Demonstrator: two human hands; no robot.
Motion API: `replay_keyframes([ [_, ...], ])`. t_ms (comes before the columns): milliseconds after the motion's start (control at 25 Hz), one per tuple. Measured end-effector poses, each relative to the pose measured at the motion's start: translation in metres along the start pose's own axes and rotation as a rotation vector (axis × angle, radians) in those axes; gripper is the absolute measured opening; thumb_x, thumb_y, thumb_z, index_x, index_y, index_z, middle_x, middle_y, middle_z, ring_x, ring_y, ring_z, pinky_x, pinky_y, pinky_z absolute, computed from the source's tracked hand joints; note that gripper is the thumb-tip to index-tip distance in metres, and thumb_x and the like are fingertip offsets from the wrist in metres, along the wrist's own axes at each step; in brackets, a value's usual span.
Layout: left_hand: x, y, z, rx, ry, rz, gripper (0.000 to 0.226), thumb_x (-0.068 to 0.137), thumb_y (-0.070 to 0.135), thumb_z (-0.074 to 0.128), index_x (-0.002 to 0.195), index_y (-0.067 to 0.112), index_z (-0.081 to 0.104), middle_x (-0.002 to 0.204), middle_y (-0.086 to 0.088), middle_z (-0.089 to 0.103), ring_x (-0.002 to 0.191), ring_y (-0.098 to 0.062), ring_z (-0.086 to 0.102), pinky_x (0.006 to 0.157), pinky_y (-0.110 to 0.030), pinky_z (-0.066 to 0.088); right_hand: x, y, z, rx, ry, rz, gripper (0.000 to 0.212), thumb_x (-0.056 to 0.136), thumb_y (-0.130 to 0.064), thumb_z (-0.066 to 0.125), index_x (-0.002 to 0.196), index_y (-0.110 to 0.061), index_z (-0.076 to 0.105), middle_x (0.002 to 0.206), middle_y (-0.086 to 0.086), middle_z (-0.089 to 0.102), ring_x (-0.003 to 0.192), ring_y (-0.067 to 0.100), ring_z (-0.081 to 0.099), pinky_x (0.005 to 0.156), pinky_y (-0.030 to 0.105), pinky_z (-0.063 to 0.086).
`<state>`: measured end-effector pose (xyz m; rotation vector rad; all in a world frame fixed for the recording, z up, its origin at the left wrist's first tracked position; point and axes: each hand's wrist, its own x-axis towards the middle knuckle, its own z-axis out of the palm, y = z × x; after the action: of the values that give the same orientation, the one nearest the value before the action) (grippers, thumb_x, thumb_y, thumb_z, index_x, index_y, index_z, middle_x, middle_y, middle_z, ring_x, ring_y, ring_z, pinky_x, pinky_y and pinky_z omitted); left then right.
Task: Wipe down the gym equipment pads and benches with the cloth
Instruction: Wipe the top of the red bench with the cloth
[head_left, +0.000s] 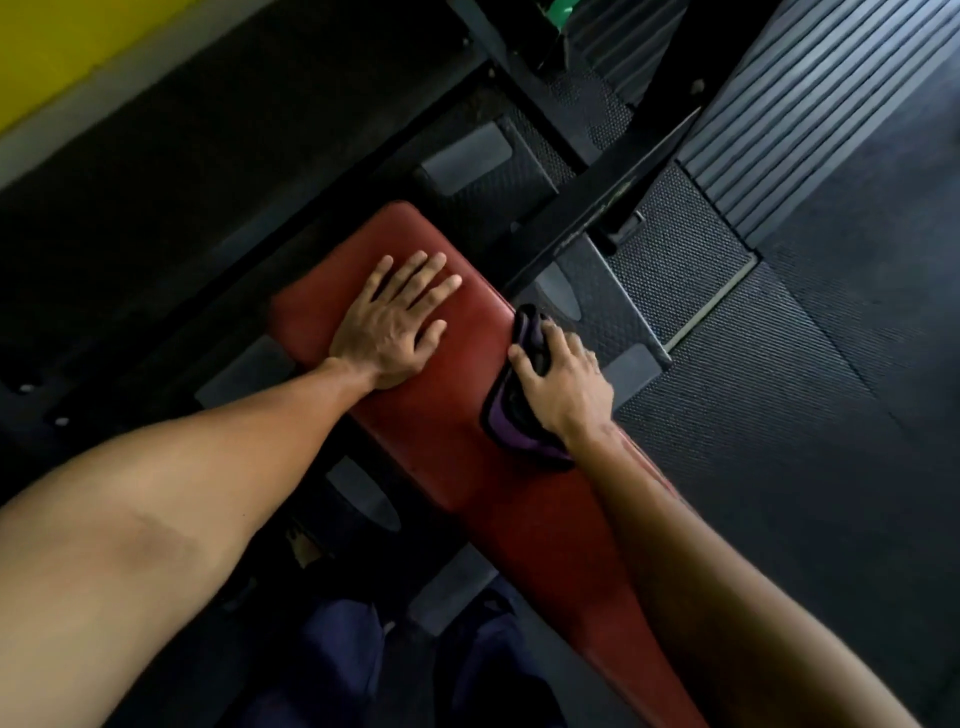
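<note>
1. Red vinyl padded bench (441, 431): long and narrow. It runs from five o'clock to eleven o'clock through the middle of the view and has a rounded far end.
2. Left hand (392, 325): lies flat on the far end of the pad, at ten o'clock from the cloth. Its fingers (415, 273) are straight and spread apart, holding nothing.
3. Right hand (569, 387): its fingers (527, 364) are curled and clamped on the bunched purple-and-black cloth (519, 434).
4. Cloth position: on the bench's three o'clock edge, lapping over the lip of the pad.
5. Step in hand, as judged: wiping the side edge of the pad. It should go best with the cloth flattened under the palm and drawn in long overlapping passes along the seam. The braced left hand steadies the lean, and it would have to lift before its own patch can be wiped.
6. Edges: a black steel frame bar (597, 208) crosses near the pad's far corner at one o'clock. Knuckles may catch it on a long stroke.
7. Open room: black textured rubber floor mat (779, 415) lies at three o'clock, free for the elbow. The nine o'clock side is too dim to tell.
</note>
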<state>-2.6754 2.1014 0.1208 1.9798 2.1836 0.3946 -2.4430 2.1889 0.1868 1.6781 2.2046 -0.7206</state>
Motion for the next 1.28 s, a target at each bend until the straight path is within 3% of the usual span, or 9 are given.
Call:
replay_keyframes([
  [120,-0.004,0.001,0.002,0.010,0.023,-0.012,0.061,0.098,0.038,0.041,0.157,0.026,0.034,0.167,-0.004,0.025,0.154,-0.023,0.021,0.125,-0.051,0.015,-0.011,0.009,0.011,0.021,0.053,0.008,0.060,0.097,-0.064,0.039,0.148,-0.031,0.040,0.143,0.000,0.050,0.134,0.030,0.045,0.109,0.046,0.041],
  [240,-0.003,-0.001,0.002,0.030,0.042,0.006,0.059,0.099,0.038,0.042,0.156,0.024,0.037,0.166,-0.004,0.026,0.154,-0.023,0.022,0.124,-0.051,0.017,0.029,-0.044,0.010,0.097,0.064,-0.071,0.052,0.101,-0.053,0.038,0.149,-0.032,0.042,0.141,0.003,0.052,0.132,0.034,0.046,0.111,0.047,0.038],
  [400,-0.004,-0.003,0.001,0.050,0.016,-0.001,0.057,0.100,0.038,0.041,0.156,0.024,0.039,0.166,-0.003,0.027,0.154,-0.021,0.021,0.125,-0.049,0.015,0.051,-0.079,0.012,0.085,0.037,-0.142,0.054,0.101,-0.056,0.034,0.151,-0.036,0.039,0.145,0.001,0.049,0.133,0.033,0.045,0.107,0.047,0.039],
  [560,-0.002,0.001,0.000,0.053,0.011,-0.004,0.060,0.099,0.038,0.042,0.157,0.026,0.035,0.167,-0.003,0.025,0.155,-0.021,0.019,0.125,-0.050,0.014,0.015,-0.025,0.013,0.066,0.117,-0.124,0.053,0.101,-0.055,0.039,0.150,-0.036,0.037,0.142,-0.003,0.049,0.132,0.029,0.046,0.102,0.044,0.043],
  [800,-0.003,0.000,0.002,0.053,0.016,-0.003,0.059,0.099,0.038,0.041,0.157,0.026,0.035,0.167,-0.004,0.025,0.155,-0.021,0.020,0.125,-0.050,0.015,0.018,-0.044,0.027,0.076,0.125,0.039,0.053,0.102,-0.053,0.035,0.151,-0.034,0.039,0.151,0.003,0.045,0.144,0.038,0.035,0.116,0.050,0.031],
  [920,-0.004,-0.001,0.002,0.066,0.011,0.004,0.057,0.102,0.039,0.038,0.157,0.025,0.036,0.166,-0.004,0.026,0.155,-0.022,0.020,0.125,-0.050,0.016,0.033,-0.084,0.023,0.105,0.075,-0.076,0.056,0.103,-0.055,0.032,0.155,-0.036,0.033,0.162,0.004,0.034,0.153,0.035,0.020,0.124,0.051,0.017],
  [1040,-0.004,-0.001,0.001,0.050,0.000,-0.006,0.058,0.101,0.039,0.039,0.157,0.026,0.035,0.167,-0.003,0.025,0.155,-0.021,0.019,0.125,-0.049,0.013,0.022,-0.056,0.023,0.059,0.121,-0.173,0.057,0.103,-0.056,0.036,0.157,-0.038,0.029,0.163,0.001,0.031,0.152,0.034,0.024,0.123,0.047,0.023],
  [1160,-0.005,0.001,0.001,0.018,0.002,-0.018,0.056,0.102,0.039,0.039,0.156,0.026,0.037,0.166,-0.004,0.027,0.154,-0.023,0.021,0.125,-0.049,0.013,-0.002,-0.014,0.025,0.097,0.197,-0.021,0.056,0.102,-0.057,0.037,0.154,-0.037,0.034,0.161,0.000,0.034,0.149,0.033,0.030,0.123,0.046,0.024],
  [1280,-0.011,0.000,0.000,-0.026,0.040,-0.097,0.053,0.104,0.038,0.037,0.155,0.025,0.039,0.165,-0.006,0.028,0.153,-0.025,0.025,0.125,-0.048,0.015,0.003,-0.044,0.032,0.143,0.151,0.076,0.060,0.103,-0.057,0.029,0.158,-0.033,0.029,0.168,0.004,0.022,0.156,0.035,0.010,0.127,0.050,0.006],
])
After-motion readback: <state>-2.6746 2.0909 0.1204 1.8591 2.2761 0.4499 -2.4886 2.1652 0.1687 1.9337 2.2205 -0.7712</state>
